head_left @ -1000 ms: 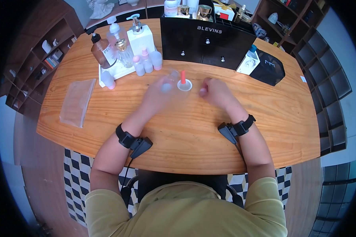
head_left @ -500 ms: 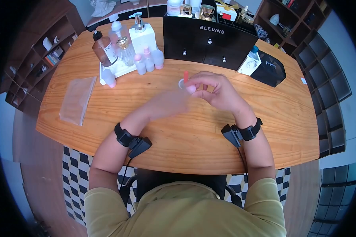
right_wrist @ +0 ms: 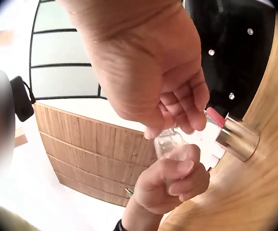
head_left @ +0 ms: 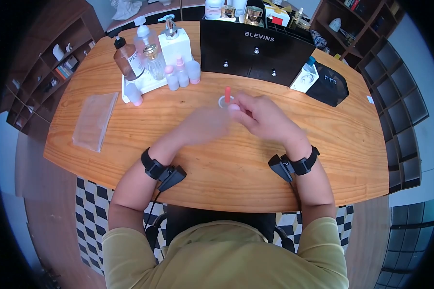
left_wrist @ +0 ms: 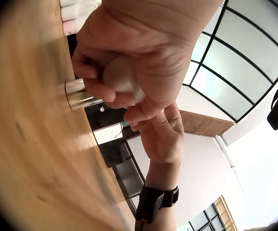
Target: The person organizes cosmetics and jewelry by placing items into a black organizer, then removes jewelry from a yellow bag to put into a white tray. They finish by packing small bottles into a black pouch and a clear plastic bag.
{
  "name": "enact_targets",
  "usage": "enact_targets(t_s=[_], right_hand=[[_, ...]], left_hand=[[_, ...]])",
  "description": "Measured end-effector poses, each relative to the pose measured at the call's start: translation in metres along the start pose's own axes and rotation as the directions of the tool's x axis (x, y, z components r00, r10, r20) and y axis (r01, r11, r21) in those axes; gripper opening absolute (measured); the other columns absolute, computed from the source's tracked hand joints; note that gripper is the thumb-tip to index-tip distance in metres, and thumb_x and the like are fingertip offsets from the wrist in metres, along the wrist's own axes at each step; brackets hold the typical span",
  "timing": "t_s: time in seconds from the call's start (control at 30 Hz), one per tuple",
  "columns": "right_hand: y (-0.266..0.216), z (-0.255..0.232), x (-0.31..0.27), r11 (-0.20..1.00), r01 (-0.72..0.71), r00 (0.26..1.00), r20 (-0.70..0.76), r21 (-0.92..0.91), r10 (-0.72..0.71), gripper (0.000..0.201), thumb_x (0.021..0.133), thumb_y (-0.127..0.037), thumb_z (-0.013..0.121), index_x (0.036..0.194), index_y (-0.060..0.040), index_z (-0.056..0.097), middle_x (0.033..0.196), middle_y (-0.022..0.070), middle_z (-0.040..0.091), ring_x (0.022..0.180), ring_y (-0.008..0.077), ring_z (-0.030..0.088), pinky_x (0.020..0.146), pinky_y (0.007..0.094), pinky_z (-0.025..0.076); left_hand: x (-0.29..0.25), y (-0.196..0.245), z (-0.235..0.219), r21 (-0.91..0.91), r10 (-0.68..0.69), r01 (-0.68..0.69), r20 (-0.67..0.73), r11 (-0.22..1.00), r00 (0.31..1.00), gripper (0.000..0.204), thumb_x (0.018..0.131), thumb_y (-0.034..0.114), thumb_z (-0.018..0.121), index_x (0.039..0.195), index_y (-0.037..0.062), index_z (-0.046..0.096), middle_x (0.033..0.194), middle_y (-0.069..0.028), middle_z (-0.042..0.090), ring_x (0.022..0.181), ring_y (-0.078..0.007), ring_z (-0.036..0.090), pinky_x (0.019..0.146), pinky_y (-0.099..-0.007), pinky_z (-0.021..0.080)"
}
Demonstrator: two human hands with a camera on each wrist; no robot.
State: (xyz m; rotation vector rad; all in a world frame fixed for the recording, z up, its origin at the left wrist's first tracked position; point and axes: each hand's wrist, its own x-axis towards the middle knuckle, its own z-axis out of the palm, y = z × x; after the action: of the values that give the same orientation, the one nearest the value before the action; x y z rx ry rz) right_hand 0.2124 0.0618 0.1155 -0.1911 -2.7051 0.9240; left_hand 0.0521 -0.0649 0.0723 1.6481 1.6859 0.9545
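In front of a short metallic cup [right_wrist: 237, 139] holding a red stick [head_left: 227, 94], both hands meet. My left hand [head_left: 205, 126], blurred in the head view, grips a small clear bottle [right_wrist: 167, 143]; its rounded body [left_wrist: 119, 74] shows inside the curled fingers in the left wrist view. At the bottle's top, my right hand [head_left: 265, 118] pinches a small pinkish cap [head_left: 234, 108] between thumb and forefinger. The remaining right fingers are loosely bent beside the cup. Part of the bottle is hidden by the left fingers.
A white tray [head_left: 152, 85] with pump bottles and small travel bottles stands back left. Behind the cup is a black drawer box [head_left: 255, 53], with a white box [head_left: 304, 78] and black pouch [head_left: 328, 86] to its right. A clear pouch [head_left: 95, 122] lies at left.
My hands were apart on either side of the cup and have come together in front of it. Over the last half second, the right fingers have curled in closer around the cap.
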Motion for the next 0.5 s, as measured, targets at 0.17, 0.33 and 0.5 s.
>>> enact_targets(t_s=[0.17,0.33,0.5], right_hand=[[-0.0019,-0.0011,-0.0008,0.993,0.034,0.998,-0.056,0.11,-0.028,0.024,0.091,-0.026,0.059,0.106,-0.0076,0.054,0.079,0.0146,0.063,0.07,0.0344,0.061,0.062,0.0385,0.047],[-0.0044,-0.0014,-0.0005,0.983,-0.041,0.999,0.018,-0.176,0.044,0.025,0.091,-0.027,0.058,0.107,-0.0082,0.053,0.08,0.0152,0.064,0.073,0.0363,0.062,0.063,0.0417,0.048],[-0.0002,0.0066,-0.0014,0.993,0.067,0.992,-0.098,-0.093,-0.076,0.028,0.092,-0.036,0.056,0.101,-0.009,0.057,0.074,0.0141,0.064,0.068,0.0373,0.061,0.06,0.043,0.047]], left_hand=[[0.0023,-0.0052,0.0007,0.071,-0.051,0.049,0.024,0.996,0.998,0.025,0.077,0.022,0.07,0.094,0.0047,0.065,0.067,0.0016,0.055,0.061,-0.0081,0.048,0.059,-0.0253,0.041],[0.0016,-0.0061,0.0009,0.037,-0.04,0.039,0.015,0.999,0.999,0.025,0.077,0.023,0.069,0.095,0.0054,0.065,0.068,0.0016,0.056,0.061,-0.0079,0.049,0.059,-0.025,0.041],[0.0022,-0.0077,-0.0005,0.039,-0.003,0.002,0.023,0.999,1.0,0.024,0.077,0.022,0.069,0.095,0.006,0.066,0.067,0.0004,0.057,0.061,-0.0087,0.05,0.059,-0.0255,0.042]])
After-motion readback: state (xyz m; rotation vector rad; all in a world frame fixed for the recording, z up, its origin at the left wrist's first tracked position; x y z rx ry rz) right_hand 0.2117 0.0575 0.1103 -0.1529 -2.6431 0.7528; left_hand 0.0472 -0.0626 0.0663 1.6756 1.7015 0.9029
